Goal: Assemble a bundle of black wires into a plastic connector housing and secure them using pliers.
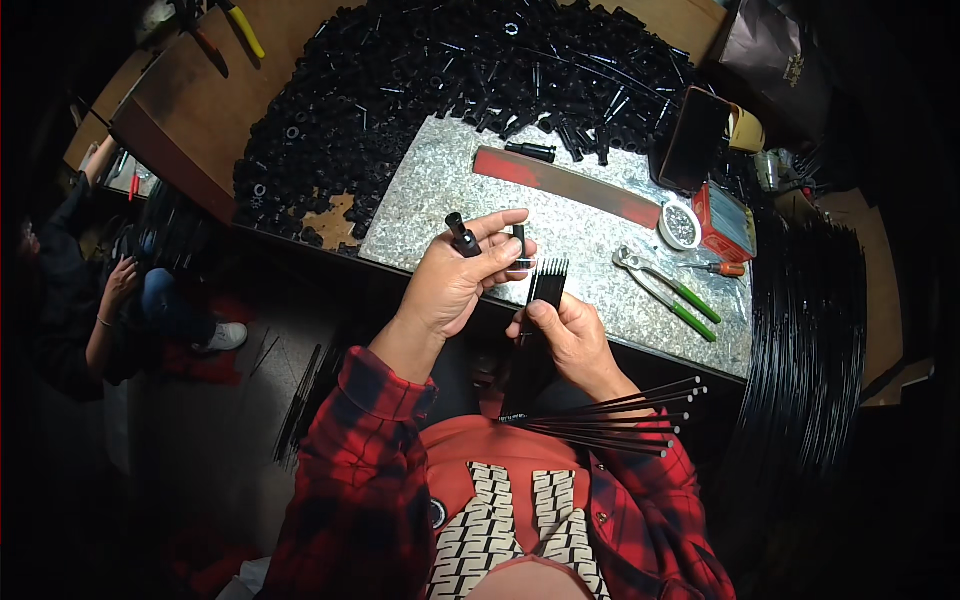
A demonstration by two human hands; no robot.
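Observation:
My left hand (440,285) is closed, thumb and fingers pinching a small black cylindrical piece (519,238). A second black stepped tubular piece (463,236) sticks up between its thumb and index finger. Just to the right, my right hand (578,345) grips a flat bundle of thin black rods (549,290), its thumb across the front. The rods' bright tips stand in a row at the top, close to the left fingertips. Below, several black rods with pale round ends (620,408) fan out over my right forearm; whether they belong to the gripped bundle is unclear.
A large heap of black tubular parts (400,75) covers the bench's far side. On the speckled grey board (430,190) lie a worn red strip (560,185), a white cup (680,227), green-handled pincers (668,295) and a screwdriver (728,269). Long black rods (805,330) hang at right. A co-worker's hand (124,278) shows at left.

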